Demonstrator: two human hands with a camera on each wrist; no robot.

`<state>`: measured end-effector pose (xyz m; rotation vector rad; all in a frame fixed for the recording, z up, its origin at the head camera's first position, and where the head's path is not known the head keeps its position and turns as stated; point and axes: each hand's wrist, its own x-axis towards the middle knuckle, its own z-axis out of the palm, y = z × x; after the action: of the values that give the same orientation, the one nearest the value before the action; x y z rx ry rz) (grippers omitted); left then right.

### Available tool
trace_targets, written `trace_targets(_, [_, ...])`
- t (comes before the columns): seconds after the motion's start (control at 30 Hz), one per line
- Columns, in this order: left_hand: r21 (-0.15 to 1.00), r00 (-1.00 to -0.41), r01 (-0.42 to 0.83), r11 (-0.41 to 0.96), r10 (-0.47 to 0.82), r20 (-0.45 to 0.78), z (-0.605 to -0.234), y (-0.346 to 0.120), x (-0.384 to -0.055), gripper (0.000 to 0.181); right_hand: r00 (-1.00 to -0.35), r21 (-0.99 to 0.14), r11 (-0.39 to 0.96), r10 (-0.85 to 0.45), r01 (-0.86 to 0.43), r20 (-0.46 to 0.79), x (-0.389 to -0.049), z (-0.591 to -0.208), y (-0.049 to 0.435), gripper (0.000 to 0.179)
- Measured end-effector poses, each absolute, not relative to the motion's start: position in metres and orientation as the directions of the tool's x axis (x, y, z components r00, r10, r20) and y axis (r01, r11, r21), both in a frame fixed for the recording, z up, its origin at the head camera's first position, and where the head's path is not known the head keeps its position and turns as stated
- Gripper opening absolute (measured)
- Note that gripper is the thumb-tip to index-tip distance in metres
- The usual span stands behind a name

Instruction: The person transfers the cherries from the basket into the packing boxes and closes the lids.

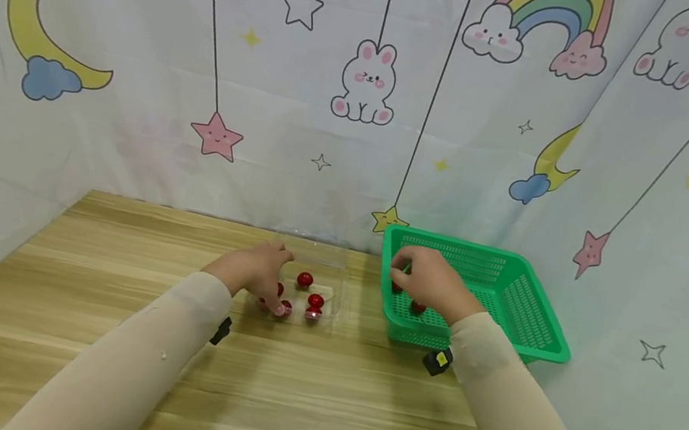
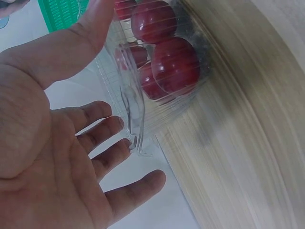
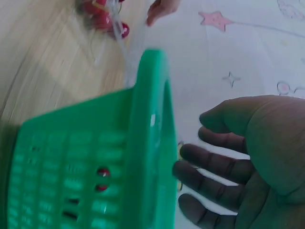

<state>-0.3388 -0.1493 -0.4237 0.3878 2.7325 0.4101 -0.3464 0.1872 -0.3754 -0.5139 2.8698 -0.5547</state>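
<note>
My left hand (image 1: 255, 268) is at the left side of a clear plastic box (image 1: 338, 298), its lid raised at the back. Several dark red cherries (image 1: 304, 280) lie in the box. In the left wrist view the thumb reaches over the box wall (image 2: 136, 112), and the other fingers are spread, their tips near the rim. My right hand (image 1: 433, 280) hangs over the left part of a green basket (image 1: 544, 353). Beneath it are red cherries (image 1: 417, 308) in the basket. The right wrist view shows its fingers (image 3: 209, 160) loosely bent, holding nothing, beside the basket's rim.
Box and basket stand side by side on a wood-grain table (image 1: 311, 401), close to its back edge. A white curtain (image 1: 308, 109) printed with bunnies, stars and moons hangs behind and at both sides. Black wrist-camera pieces (image 1: 437, 361) show below the hands.
</note>
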Motion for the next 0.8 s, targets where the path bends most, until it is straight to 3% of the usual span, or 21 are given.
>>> trace_targets(0.33, [0.317,-0.897,0.225,0.921,0.323,-0.301,-0.421,-0.149,-0.338,0.114,-0.926,-0.334,0.912,-0.317,-0.238,-0.206,-0.358,-0.408,0.228,0.042])
trace_targets(0.6, [0.323,-0.897,0.220,0.921,0.321,-0.305,-0.420,-0.149,-0.337,0.113,-0.885,-0.287,0.921,-0.349,-0.263,-0.309,-0.363,-0.424,0.237,0.050])
trace_targets(0.8, [0.313,-0.895,0.230,0.922,0.327,-0.305,-0.419,-0.148,-0.336,0.113,-0.864,-0.314,0.898,-0.401,-0.307,-0.304,-0.367,-0.435,0.241,0.042])
